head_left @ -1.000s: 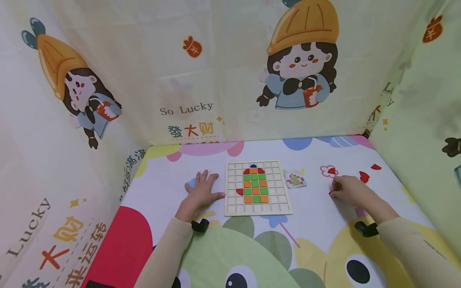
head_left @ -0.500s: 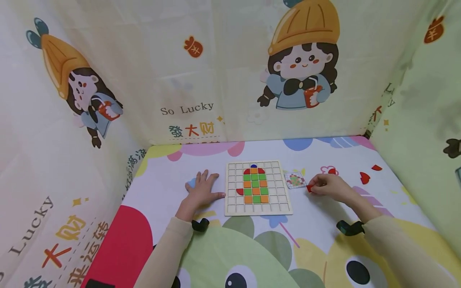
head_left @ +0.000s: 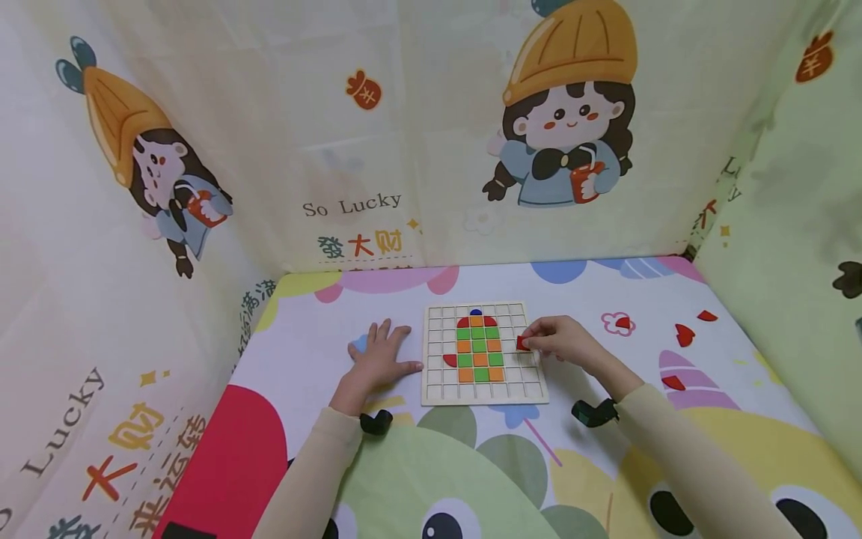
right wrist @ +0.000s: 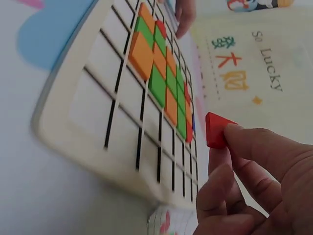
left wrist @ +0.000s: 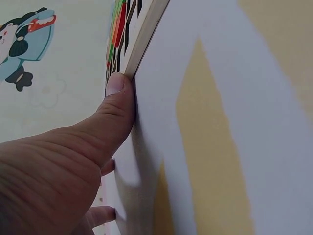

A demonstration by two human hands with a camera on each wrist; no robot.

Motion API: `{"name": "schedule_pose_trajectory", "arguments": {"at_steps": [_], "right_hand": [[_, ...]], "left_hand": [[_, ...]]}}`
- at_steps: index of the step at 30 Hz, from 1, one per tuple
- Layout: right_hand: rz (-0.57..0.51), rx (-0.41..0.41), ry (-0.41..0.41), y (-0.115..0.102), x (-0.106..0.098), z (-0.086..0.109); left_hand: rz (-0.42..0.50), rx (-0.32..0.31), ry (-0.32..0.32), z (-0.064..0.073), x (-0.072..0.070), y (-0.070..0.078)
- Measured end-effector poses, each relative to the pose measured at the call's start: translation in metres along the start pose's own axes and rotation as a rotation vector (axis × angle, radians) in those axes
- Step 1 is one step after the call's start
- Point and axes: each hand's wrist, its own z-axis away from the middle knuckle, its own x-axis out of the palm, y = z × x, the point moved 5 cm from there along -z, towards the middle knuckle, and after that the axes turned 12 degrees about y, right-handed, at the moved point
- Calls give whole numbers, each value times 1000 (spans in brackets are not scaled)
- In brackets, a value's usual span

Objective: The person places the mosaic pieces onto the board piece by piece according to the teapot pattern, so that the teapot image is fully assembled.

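Note:
A wooden grid board [head_left: 444, 393] lies flat on the table, with green, orange, red and blue tiles [head_left: 479, 346] set in its middle columns. My left hand [head_left: 380, 363] rests beside it on the cloth, fingers spread and thumb at its left edge; the left wrist view shows the thumb [left wrist: 115, 98] against the rim. Over the board's right part, my right hand [head_left: 562, 344] pinches a small red tile [head_left: 521, 343] between thumb and fingers. In the right wrist view that tile [right wrist: 215, 131] shows straight edges, held above the grid.
Several loose red pieces [head_left: 684, 335] lie on the cloth at the right. A small patterned card [right wrist: 168, 221] peeks out beside the board in the right wrist view; the right hand covers it in the head view. Fabric walls [head_left: 444, 135] stand behind and at both sides.
My right hand has carried the red tile leftward from the right of the table, past the card, to over the board's right part. My left hand has stayed in place.

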Motion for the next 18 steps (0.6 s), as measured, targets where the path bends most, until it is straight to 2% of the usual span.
{"name": "schedule_pose_trajectory", "arguments": {"at_steps": [10, 18], "right_hand": [[21, -78, 32, -32, 37, -18], [44, -138, 40, -47, 71, -30]], "left_hand": [[-9, 11, 7, 1, -3, 2], [5, 13, 6, 0, -1, 0]]}}
